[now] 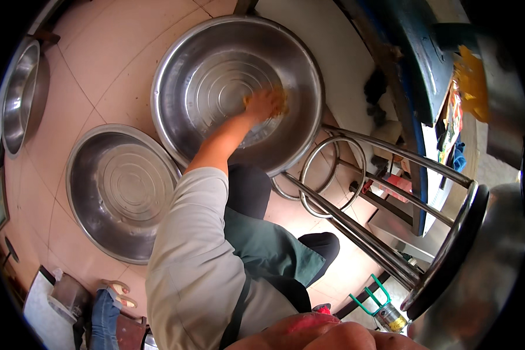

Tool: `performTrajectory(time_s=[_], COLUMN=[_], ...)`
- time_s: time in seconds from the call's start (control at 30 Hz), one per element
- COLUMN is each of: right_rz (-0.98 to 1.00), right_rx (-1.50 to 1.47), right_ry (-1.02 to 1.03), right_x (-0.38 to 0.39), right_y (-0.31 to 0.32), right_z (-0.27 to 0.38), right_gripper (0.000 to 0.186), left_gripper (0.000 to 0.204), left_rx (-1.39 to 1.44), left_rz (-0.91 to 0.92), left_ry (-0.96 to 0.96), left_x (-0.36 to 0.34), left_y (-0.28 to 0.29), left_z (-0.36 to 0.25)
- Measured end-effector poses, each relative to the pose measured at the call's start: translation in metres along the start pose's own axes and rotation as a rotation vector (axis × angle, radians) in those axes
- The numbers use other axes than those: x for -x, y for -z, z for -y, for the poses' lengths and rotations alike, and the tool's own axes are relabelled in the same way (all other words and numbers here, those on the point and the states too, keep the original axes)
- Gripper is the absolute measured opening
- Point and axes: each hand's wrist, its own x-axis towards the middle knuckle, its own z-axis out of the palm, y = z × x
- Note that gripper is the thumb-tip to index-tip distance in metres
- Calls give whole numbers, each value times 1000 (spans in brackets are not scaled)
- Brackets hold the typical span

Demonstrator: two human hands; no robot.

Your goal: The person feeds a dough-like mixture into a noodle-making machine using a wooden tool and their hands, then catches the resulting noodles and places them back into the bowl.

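Note:
A large round steel basin (184,125) with ring marks in its bottom sits on the tiled floor in front of me. Inside it, my left hand (263,105) presses toward the right part of the bottom. Its fingers are closed over a soft yellow cloth (283,100), of which only blurred edges show around the hand. A second, smaller steel basin (90,227) stands just left of the large one and holds nothing that I can see. I cannot see my right hand.
A stool with metal legs (385,245) lies tipped at the right, its leg rings near the large basin. Another steel basin (18,99) is at the far left. Another person's sandalled feet (121,294) show at the lower left. A green-framed object (385,306) is at the lower right.

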Motion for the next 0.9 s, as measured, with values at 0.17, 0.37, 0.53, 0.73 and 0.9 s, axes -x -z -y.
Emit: performTrajectory(time_s=[0.17, 0.37, 0.53, 0.73, 0.9], right_rz=[4, 45, 133, 120, 292], right_rx=[-64, -121, -318, -412, -444], right_ry=[-20, -121, -397, -558, -459], right_x=[-8, -31, -45, -104, -125], right_y=[21, 77, 129, 228, 270], right_z=[-4, -15, -14, 48, 103], right_gripper=[33, 33, 38, 32, 30], left_gripper=[85, 64, 55, 43, 38], left_rx=[406, 1293, 1623, 962, 618], left_rz=[596, -21, -313, -469, -117], left_ry=[5, 489, 458, 125, -238], left_x=[46, 109, 165, 35, -40], left_y=[-3, 170, 511, 667, 634], left_z=[-58, -73, -131, -155, -146])
